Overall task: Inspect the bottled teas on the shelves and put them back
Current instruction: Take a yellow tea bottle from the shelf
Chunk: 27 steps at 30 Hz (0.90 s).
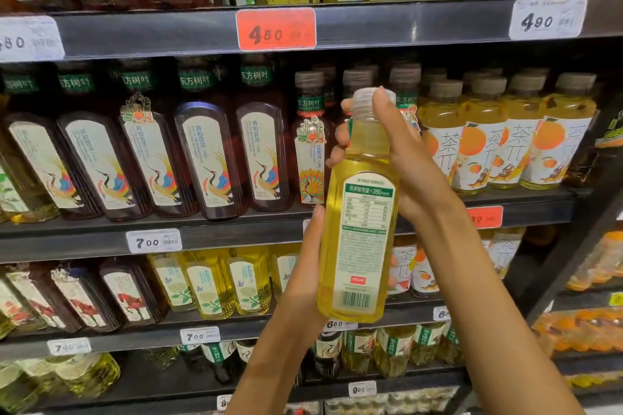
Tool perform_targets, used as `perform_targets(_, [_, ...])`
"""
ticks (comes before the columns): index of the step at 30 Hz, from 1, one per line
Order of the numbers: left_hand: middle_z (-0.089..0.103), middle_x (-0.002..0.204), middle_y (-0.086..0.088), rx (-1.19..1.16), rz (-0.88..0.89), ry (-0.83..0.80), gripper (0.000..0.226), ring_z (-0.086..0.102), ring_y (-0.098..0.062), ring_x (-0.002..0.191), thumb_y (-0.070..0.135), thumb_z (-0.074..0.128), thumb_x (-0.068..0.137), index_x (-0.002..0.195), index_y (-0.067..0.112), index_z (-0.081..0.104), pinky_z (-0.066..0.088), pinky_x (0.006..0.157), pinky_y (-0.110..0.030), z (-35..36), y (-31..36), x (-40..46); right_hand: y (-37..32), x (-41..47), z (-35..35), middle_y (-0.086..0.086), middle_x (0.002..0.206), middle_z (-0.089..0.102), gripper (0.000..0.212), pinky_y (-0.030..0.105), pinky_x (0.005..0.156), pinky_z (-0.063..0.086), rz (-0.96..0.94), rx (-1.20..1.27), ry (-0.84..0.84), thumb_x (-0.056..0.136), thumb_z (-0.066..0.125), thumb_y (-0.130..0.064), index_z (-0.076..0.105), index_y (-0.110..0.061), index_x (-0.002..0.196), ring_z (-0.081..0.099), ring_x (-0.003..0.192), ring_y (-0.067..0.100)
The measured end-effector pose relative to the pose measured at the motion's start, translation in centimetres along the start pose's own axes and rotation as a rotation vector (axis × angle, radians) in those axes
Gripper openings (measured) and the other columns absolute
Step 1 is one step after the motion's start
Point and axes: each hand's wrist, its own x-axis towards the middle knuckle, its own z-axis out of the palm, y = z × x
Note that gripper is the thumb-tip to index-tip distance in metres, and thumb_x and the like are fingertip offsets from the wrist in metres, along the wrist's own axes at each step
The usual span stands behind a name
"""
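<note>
I've got the yellow tea bottle [359,229] held up in front of the shelves [202,232], back label w/ barcode facing me. Right hand [397,158] wraps the neck and shoulder, fingers [382,108] curled round just under the clear cap [365,96]. Left hand [303,266] supports the lower body from the side, fingers mostly hidden behind it, so can't tell how far they curl. Full bottle, so I judge it moderately heavy; rigid plastic, smooth and prob. a bit slippery. Best hold: ribbed neck plus a hand under the base. Gap on the row below looks like its slot.
</note>
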Motion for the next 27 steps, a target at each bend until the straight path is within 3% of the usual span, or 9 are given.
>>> perform_targets(3, [0.074, 0.086, 0.022, 0.316, 0.085, 0.177, 0.043, 0.07, -0.001, 0.082, 0.078, 0.035, 0.059, 0.077, 0.058, 0.069, 0.052, 0.076, -0.027, -0.4, 0.6, 0.0, 0.1, -0.4, 0.1, 0.008, 0.073, 0.066, 0.036, 0.028, 0.054, 0.054, -0.074, -0.185, 0.108, 0.097, 0.05, -0.039, 0.053, -0.005, 0.109, 0.067, 0.062, 0.019])
perform_targets(5, [0.069, 0.079, 0.032, 0.42, 0.16, 0.192, 0.036, 0.066, 0.011, 0.077, 0.08, 0.033, 0.057, 0.073, 0.067, 0.063, 0.049, 0.07, -0.018, -0.2, 1.0, -0.2, 0.3, -0.5, 0.2, 0.007, 0.075, 0.069, 0.033, 0.027, 0.055, 0.056, -0.127, -0.3, 0.225, 0.095, 0.054, -0.039, 0.056, -0.008, 0.107, 0.069, 0.064, 0.018])
perform_targets(8, [0.074, 0.086, 0.02, 0.473, 0.238, 0.215, 0.035, 0.069, 0.003, 0.079, 0.078, 0.04, 0.064, 0.081, 0.062, 0.066, 0.05, 0.061, -0.01, 0.2, 0.9, -0.3, 0.5, -0.4, 0.3, 0.002, 0.073, 0.069, 0.029, 0.028, 0.058, 0.057, -0.091, -0.248, 0.338, 0.094, 0.056, -0.04, 0.058, -0.013, 0.104, 0.069, 0.067, 0.015])
perform_targets(11, [0.076, 0.084, 0.011, 0.366, 0.187, 0.254, 0.044, 0.071, -0.004, 0.077, 0.081, 0.043, 0.055, 0.076, 0.055, 0.071, 0.056, 0.068, -0.019, 0.1, 1.2, 0.0, -0.1, -0.1, -0.3, 0.004, 0.079, 0.072, 0.026, 0.031, 0.065, 0.059, -0.039, -0.201, 0.266, 0.095, 0.055, -0.04, 0.06, -0.015, 0.102, 0.071, 0.074, 0.018])
perform_targets(13, [0.076, 0.09, -0.004, 0.137, 0.057, 0.184, 0.065, 0.072, -0.019, 0.078, 0.08, 0.051, 0.052, 0.092, 0.034, 0.077, 0.059, 0.072, -0.033, 0.0, 1.1, -0.1, -0.2, 0.0, -0.6, 0.009, 0.09, 0.072, 0.032, 0.034, 0.074, 0.059, -0.003, -0.182, 0.178, 0.095, 0.053, -0.04, 0.061, -0.013, 0.11, 0.071, 0.082, 0.02])
perform_targets(17, [0.066, 0.082, -0.019, -0.141, -0.142, -0.047, 0.089, 0.064, -0.029, 0.061, 0.074, 0.048, 0.066, 0.113, 0.0, 0.063, 0.055, 0.055, -0.032, 0.8, 1.2, -0.5, 0.5, -0.3, 0.1, 0.008, 0.087, 0.07, 0.036, 0.035, 0.075, 0.057, 0.069, 0.042, 0.014, 0.096, 0.044, -0.041, 0.056, -0.012, 0.116, 0.07, 0.078, 0.022])
perform_targets(20, [0.067, 0.093, -0.02, -0.078, -0.105, 0.002, 0.091, 0.068, -0.031, 0.072, 0.073, 0.047, 0.066, 0.117, -0.001, 0.062, 0.057, 0.061, -0.036, 0.5, 1.0, -0.5, 0.3, -0.8, 0.4, 0.007, 0.079, 0.067, 0.035, 0.034, 0.069, 0.057, 0.033, 0.073, -0.015, 0.097, 0.046, -0.038, 0.052, -0.01, 0.116, 0.069, 0.072, 0.022])
perform_targets(23, [0.073, 0.107, -0.007, 0.16, 0.049, 0.148, 0.073, 0.07, -0.024, 0.097, 0.077, 0.049, 0.068, 0.111, 0.022, 0.069, 0.057, 0.078, -0.034, -0.3, 1.1, -1.2, -0.1, -1.0, 0.3, 0.006, 0.077, 0.071, 0.033, 0.032, 0.062, 0.058, -0.036, -0.099, 0.094, 0.096, 0.052, -0.037, 0.053, -0.009, 0.114, 0.071, 0.071, 0.02])
perform_targets(27, [0.068, 0.119, 0.006, 0.232, -0.016, 0.185, 0.075, 0.063, -0.018, 0.112, 0.085, 0.06, 0.057, 0.116, 0.038, 0.065, 0.045, 0.101, -0.046, -0.2, 1.4, -2.3, -0.4, -0.8, 0.1, 0.005, 0.078, 0.073, 0.037, 0.033, 0.064, 0.059, 0.013, -0.145, 0.168, 0.095, 0.052, -0.042, 0.055, -0.009, 0.113, 0.073, 0.077, 0.021])
